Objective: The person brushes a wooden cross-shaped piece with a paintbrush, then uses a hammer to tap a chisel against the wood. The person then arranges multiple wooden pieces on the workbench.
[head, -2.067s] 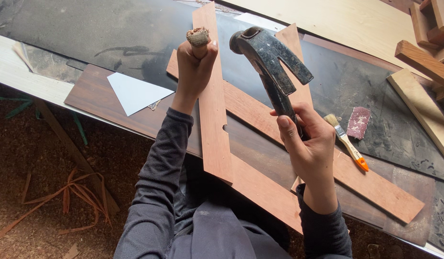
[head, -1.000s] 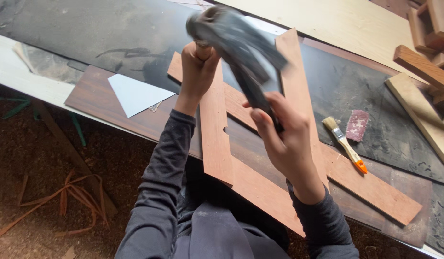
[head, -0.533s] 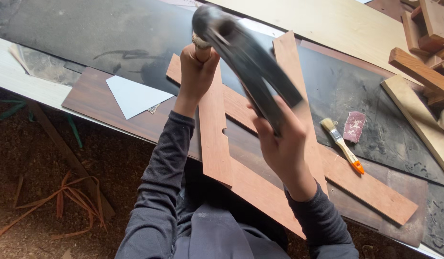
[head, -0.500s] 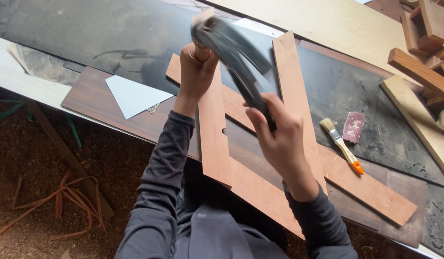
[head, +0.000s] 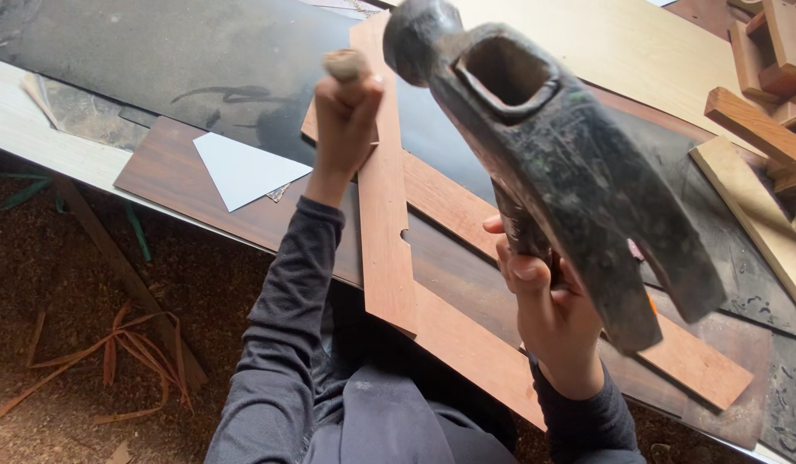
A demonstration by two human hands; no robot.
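My right hand (head: 542,302) grips the handle of a dark claw hammer (head: 552,163), whose head is raised high and close to the camera. My left hand (head: 344,116) is closed around a wooden-handled tool (head: 344,64) held upright against a reddish wooden strip (head: 385,215). That strip crosses other reddish strips (head: 466,344) laid as a frame on the dark bench (head: 157,60). The tool's lower end is hidden behind my fist.
A white paper triangle (head: 243,169) lies on a dark brown board (head: 183,185) to the left. Pale plywood (head: 621,51) and loose wooden blocks (head: 763,94) sit at the back right. Sawdust-covered floor (head: 71,301) with orange strips (head: 114,361) lies below left.
The hammer has swung up from the tool's top and now fills the view close to the camera. My left hand has kept its place on the wooden-handled tool.
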